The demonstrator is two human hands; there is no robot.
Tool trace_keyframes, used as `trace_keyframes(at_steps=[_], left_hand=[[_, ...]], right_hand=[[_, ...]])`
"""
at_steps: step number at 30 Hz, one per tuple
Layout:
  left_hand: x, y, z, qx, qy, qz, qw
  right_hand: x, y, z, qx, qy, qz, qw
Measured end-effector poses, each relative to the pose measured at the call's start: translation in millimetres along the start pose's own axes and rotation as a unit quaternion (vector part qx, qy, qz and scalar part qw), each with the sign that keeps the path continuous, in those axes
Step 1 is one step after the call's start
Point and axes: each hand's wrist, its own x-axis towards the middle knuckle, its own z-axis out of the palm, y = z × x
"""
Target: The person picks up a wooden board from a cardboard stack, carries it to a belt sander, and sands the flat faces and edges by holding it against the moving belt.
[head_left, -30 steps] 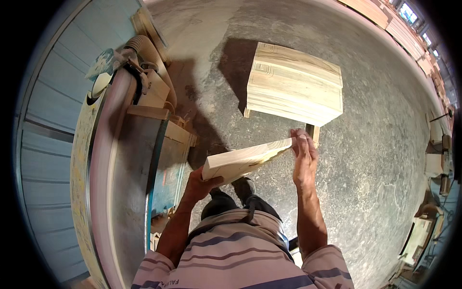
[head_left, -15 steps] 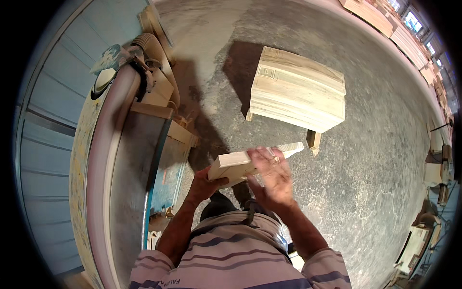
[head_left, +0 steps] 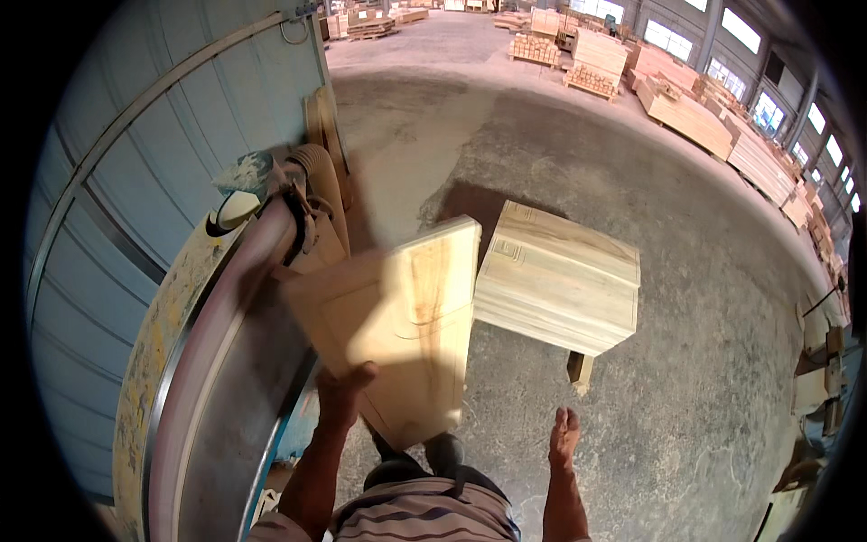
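Observation:
My left hand (head_left: 341, 393) grips a pale wooden panel (head_left: 420, 316) by its near left edge, the thumb lying over the face. The panel is tilted up in front of me, with a grooved outline on its face and shade over its left part. Its far left corner reaches over the belt sander (head_left: 194, 397); whether it touches is unclear. My right hand (head_left: 564, 435) is off the panel, held out to the right with its fingers stretched and nothing in it. Beyond the panel lies a stack of similar wooden panels (head_left: 569, 280).
A wooden support (head_left: 580, 370) sticks out under the stack on the concrete floor (head_left: 695, 388). To the left, a ribbed hose (head_left: 321, 172) and a blue metal wall (head_left: 108, 208) border the sander. Stacks of lumber (head_left: 682, 113) line the far right.
My right hand has let go of the panel and moved right. My left hand has swung the panel up and left, turning its broad face into view. The view has tilted up.

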Motion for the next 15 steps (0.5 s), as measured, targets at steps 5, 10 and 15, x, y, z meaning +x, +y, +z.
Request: trace_keyframes(at_steps=[5,10,15], left_hand=[[5.6,-2.6,-29.2,-0.211,0.037,-0.009,0.977],[-4.0,-15.8,-42.3,-0.341,0.061,-0.049,0.937],[-14.9,-35.0,-66.8,-0.388,0.099,-0.081,0.913]], right_hand=[[11.8,60.6,10.0,0.085,0.040,0.065,0.993],[27.8,1.0,10.0,0.222,0.007,0.086,0.971],[38.0,-38.3,-30.4,0.319,-0.090,0.118,0.936]])
